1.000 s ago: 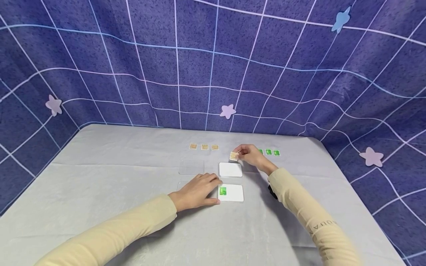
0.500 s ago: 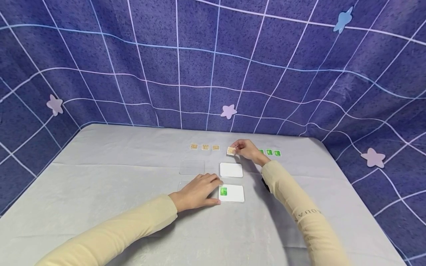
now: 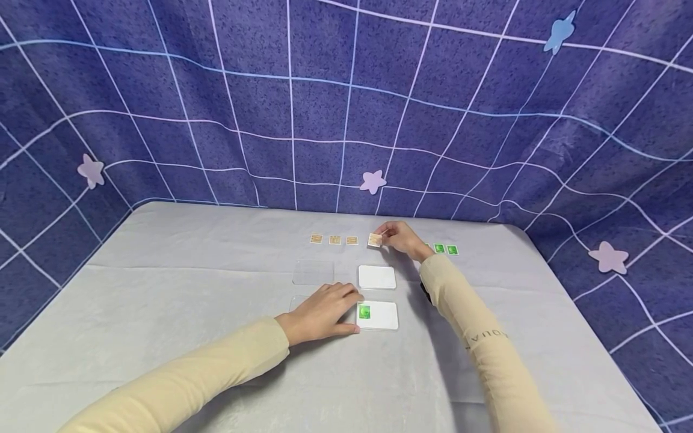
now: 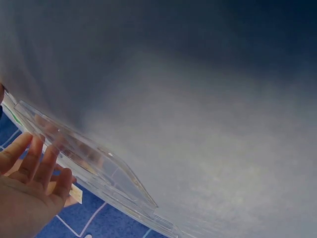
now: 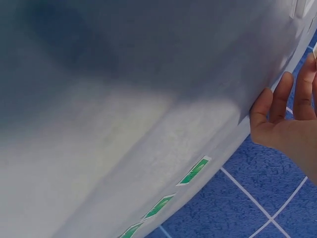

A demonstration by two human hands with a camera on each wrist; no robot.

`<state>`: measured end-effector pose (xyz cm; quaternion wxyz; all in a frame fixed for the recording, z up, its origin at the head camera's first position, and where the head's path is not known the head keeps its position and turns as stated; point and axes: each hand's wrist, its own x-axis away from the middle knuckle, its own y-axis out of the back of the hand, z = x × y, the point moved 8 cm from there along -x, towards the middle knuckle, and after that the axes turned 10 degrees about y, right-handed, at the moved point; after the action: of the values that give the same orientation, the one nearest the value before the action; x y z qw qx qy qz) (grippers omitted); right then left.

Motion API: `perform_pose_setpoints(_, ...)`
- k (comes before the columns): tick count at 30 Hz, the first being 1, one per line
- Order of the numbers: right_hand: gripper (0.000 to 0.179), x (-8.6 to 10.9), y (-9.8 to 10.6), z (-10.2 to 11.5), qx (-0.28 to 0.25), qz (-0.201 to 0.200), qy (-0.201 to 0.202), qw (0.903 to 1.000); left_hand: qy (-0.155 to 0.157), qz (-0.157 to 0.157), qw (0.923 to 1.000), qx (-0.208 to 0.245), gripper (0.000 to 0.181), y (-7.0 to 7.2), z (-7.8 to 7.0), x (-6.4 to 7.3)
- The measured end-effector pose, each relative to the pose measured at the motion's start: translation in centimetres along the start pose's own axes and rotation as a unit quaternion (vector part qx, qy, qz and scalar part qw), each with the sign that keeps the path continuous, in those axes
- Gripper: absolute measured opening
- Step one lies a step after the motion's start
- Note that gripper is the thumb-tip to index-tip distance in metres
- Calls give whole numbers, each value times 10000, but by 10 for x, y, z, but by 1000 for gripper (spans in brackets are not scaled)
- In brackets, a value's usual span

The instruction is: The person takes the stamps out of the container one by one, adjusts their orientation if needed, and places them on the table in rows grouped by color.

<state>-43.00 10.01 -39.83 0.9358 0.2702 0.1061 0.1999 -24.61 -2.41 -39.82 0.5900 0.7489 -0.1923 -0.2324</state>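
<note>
My right hand (image 3: 403, 239) pinches a tan, white-bordered stamp (image 3: 375, 240) between thumb and fingertips, to the right of a row of three tan stamps (image 3: 335, 240). In the right wrist view only its corner shows at the edge. My left hand (image 3: 323, 313) rests with loosely spread fingers beside a clear case (image 3: 397, 329), its thumb and a fingertip at the case's left edge. Inside lies a white card (image 3: 384, 316) with a green stamp (image 3: 364, 311) at its left. The left wrist view shows my fingers (image 4: 30, 158) against a clear plastic lid (image 4: 114, 173).
Behind the lower case is a second case with a white card (image 3: 376, 277), its clear lid (image 3: 313, 272) lying to the left. Green stamps (image 3: 439, 248) lie at the back right, partly hidden by my right arm. A blue gridded curtain (image 3: 346, 108) hangs behind the table (image 3: 189, 270).
My right hand has carried the tan stamp away from me and slightly left, from just behind the upper card to beside the tan row. The left hand stays in place.
</note>
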Motion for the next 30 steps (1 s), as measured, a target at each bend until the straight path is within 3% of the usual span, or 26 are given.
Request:
perform_pose_setpoints(24,21,-15,-6,-3,246,43,-20,9997,-40,-43,10000,2,55,0,0,-1)
perform_pose_setpoints(27,20,-19,-7,-9,261,45,-23,9996,-40,-39,10000,-4,55,-1,0,-1)
perform_pose_setpoints(30,17,-37,-8,-35,135,102,242,9996,-29,-25,10000,2,55,-1,0,0)
